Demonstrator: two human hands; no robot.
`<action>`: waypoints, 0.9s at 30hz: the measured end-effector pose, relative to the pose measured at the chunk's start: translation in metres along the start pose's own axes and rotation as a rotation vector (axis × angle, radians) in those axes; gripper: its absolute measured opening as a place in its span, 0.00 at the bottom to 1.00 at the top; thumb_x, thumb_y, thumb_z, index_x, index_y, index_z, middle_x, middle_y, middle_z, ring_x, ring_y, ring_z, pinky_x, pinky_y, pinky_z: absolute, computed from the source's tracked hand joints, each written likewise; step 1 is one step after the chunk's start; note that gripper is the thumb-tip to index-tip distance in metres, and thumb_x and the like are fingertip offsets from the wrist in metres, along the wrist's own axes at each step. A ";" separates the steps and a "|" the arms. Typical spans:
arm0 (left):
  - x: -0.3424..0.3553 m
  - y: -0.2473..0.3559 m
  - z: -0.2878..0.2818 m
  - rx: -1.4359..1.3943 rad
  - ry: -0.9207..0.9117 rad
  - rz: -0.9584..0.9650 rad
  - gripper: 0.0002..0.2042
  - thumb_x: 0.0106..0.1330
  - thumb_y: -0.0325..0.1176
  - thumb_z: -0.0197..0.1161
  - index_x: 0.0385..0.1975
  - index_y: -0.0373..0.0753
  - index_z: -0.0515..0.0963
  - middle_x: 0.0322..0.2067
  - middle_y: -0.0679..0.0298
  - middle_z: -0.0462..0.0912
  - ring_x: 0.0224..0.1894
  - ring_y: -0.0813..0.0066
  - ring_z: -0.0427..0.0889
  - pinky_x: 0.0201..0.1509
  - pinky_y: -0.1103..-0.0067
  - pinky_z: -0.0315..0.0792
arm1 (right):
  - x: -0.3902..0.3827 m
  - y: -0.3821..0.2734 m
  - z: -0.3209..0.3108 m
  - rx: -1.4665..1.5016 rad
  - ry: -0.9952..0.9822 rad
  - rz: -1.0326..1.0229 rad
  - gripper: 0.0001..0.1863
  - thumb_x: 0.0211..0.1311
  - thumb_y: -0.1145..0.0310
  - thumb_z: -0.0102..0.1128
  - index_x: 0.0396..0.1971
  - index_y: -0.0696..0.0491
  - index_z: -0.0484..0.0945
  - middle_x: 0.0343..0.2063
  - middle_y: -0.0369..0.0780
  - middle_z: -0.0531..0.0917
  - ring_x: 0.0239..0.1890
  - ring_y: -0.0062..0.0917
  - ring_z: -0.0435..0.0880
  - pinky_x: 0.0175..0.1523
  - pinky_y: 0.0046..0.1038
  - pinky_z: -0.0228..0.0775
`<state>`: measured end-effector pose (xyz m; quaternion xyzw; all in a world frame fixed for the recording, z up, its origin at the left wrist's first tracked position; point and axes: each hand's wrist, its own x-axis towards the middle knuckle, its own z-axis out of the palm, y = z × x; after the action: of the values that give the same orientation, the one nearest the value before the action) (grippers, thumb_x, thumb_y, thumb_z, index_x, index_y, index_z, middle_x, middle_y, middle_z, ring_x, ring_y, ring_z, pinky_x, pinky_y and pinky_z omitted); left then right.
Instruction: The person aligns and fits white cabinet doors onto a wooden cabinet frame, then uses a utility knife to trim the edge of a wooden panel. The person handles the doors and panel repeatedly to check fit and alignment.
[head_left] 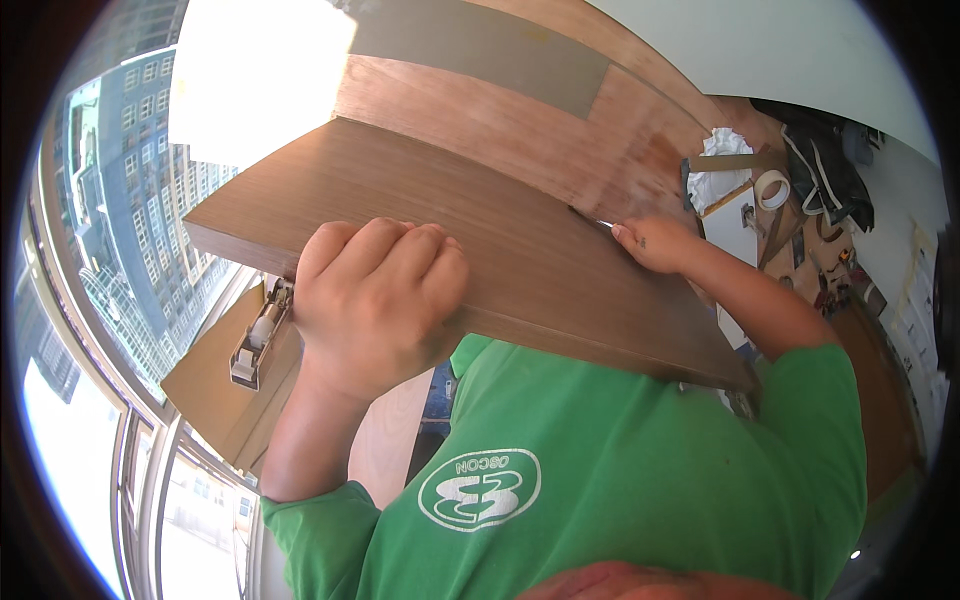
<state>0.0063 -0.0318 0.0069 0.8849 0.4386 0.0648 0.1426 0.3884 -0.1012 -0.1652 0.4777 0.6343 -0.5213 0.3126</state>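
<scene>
A brown wooden board (500,280) spans the view diagonally above my torso, with a metal hinge (262,330) fixed under its left end. My left hand (375,300) grips the board’s near edge, fingers curled over its top face. At the far edge, toward the right, my right hand (650,245) is closed on a thin tool (590,217) with a dark tip at that edge. What kind of tool it is cannot be made out.
A reddish plywood surface (480,120) with a grey strip (480,40) lies beyond the board. At right are a white rag (715,180), tape roll (771,190), dark bag (815,175) and several small items. Windows (140,120) line the left, near cardboard (205,385).
</scene>
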 end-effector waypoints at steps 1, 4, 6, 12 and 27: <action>0.000 -0.001 0.000 -0.003 -0.001 -0.005 0.18 0.32 0.34 0.72 0.30 0.48 0.84 0.35 0.74 0.90 0.37 0.76 0.88 0.40 0.76 0.69 | 0.000 0.004 -0.001 0.005 0.019 -0.016 0.29 0.81 0.47 0.38 0.41 0.56 0.83 0.38 0.53 0.87 0.45 0.54 0.84 0.53 0.52 0.74; -0.001 -0.001 -0.001 -0.011 -0.011 -0.011 0.19 0.31 0.34 0.72 0.31 0.48 0.84 0.35 0.74 0.90 0.37 0.76 0.88 0.40 0.76 0.69 | -0.004 0.004 -0.011 0.102 0.002 -0.030 0.29 0.81 0.46 0.39 0.42 0.55 0.83 0.38 0.52 0.87 0.45 0.52 0.84 0.52 0.50 0.74; -0.002 -0.001 -0.001 0.006 -0.007 0.000 0.19 0.31 0.34 0.72 0.31 0.48 0.84 0.35 0.74 0.90 0.38 0.76 0.88 0.40 0.76 0.69 | -0.007 -0.005 -0.023 0.178 0.020 -0.047 0.29 0.82 0.45 0.39 0.43 0.54 0.82 0.38 0.52 0.87 0.44 0.50 0.84 0.52 0.48 0.74; -0.006 0.000 0.000 -0.009 0.026 0.002 0.14 0.36 0.33 0.69 0.28 0.46 0.81 0.34 0.73 0.88 0.36 0.77 0.86 0.38 0.77 0.68 | 0.047 -0.073 -0.077 0.187 0.139 -0.194 0.28 0.82 0.45 0.39 0.47 0.54 0.79 0.39 0.51 0.85 0.44 0.48 0.84 0.51 0.45 0.74; -0.006 -0.002 0.001 0.014 -0.044 0.009 0.10 0.40 0.36 0.67 0.24 0.47 0.77 0.30 0.73 0.80 0.33 0.76 0.80 0.35 0.76 0.65 | 0.190 -0.252 -0.102 0.140 0.250 -0.313 0.29 0.83 0.46 0.35 0.45 0.53 0.82 0.44 0.48 0.88 0.48 0.46 0.85 0.55 0.47 0.74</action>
<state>0.0014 -0.0355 0.0049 0.8891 0.4318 0.0428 0.1457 0.0980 0.0504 -0.2174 0.4551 0.6967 -0.5429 0.1128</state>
